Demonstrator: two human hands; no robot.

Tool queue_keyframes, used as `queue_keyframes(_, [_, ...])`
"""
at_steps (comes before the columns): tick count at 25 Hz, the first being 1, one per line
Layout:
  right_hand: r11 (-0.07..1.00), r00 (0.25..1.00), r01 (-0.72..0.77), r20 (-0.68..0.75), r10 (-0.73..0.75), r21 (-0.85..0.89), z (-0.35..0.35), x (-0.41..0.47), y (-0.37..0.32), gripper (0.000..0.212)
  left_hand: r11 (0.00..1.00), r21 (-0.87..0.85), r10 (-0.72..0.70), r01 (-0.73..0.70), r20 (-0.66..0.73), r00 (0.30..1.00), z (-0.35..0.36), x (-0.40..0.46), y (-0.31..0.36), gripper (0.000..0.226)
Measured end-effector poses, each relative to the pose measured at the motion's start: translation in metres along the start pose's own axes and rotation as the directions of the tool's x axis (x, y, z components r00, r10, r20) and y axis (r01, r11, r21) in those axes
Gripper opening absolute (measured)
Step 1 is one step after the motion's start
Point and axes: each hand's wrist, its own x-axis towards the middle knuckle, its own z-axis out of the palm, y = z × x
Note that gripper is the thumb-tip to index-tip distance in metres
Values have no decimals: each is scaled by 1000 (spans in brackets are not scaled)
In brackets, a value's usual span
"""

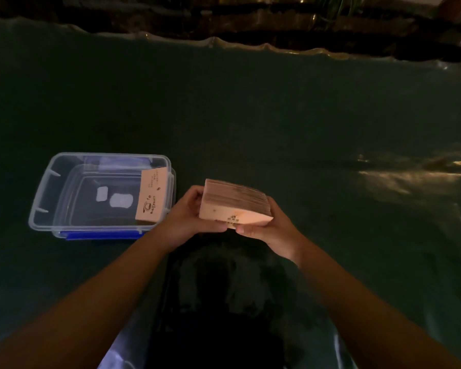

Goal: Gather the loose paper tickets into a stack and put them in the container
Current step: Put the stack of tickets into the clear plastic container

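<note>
Over the dark green desk (250, 102), left of the hands, the clear container (45, 193) is sitting open, one ticket (151, 195) leaning inside its right wall. Both hands, left hand (186, 217) and right hand (266, 230), are gripping the thick ticket stack (234, 206), fingers (194, 194) clenched round its ends, above the desk.

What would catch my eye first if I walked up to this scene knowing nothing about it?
Probably the thick stack of pink paper tickets, held between the left hand and the right hand above a dark green table in the middle of the view. Next, the clear plastic container with blue clips, lying open to the left, with one pink ticket leaning against its right wall.
</note>
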Motion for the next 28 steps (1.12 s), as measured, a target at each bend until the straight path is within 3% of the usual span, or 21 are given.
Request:
queue_keyframes(3, [999,992,32,124,-31,-6,16,-1,-40,76,935,-354,-27,7,-52,998,5,-11,18,74])
queue_keyframes(6, [998,998,-43,51,46,-50,29,-8,-75,67,864,-503,-13,-40,-101,995,-3,-19,37,56])
queue_keyframes(10, [987,1000,-25,9,27,-156,53,-5,-115,74,892,-452,-56,-23,-161,985,-34,-33,62,28])
queue_keyframes(14, [975,991,-20,122,49,-222,100,12,-142,52,922,-388,-70,7,-150,986,-70,-50,78,39])
queue_keyframes(17, [988,994,-46,95,61,-149,144,28,-148,43,921,-391,-87,1,-202,976,-105,-62,85,55])
queue_keyframes(22, [981,983,-173,43,177,-91,218,63,-148,47,916,-400,-158,43,-259,953,-171,-76,82,43])
queue_keyframes(28, [953,953,-302,-35,302,4,267,96,-119,43,936,-288,-273,202,-234,933,-211,-63,68,40])
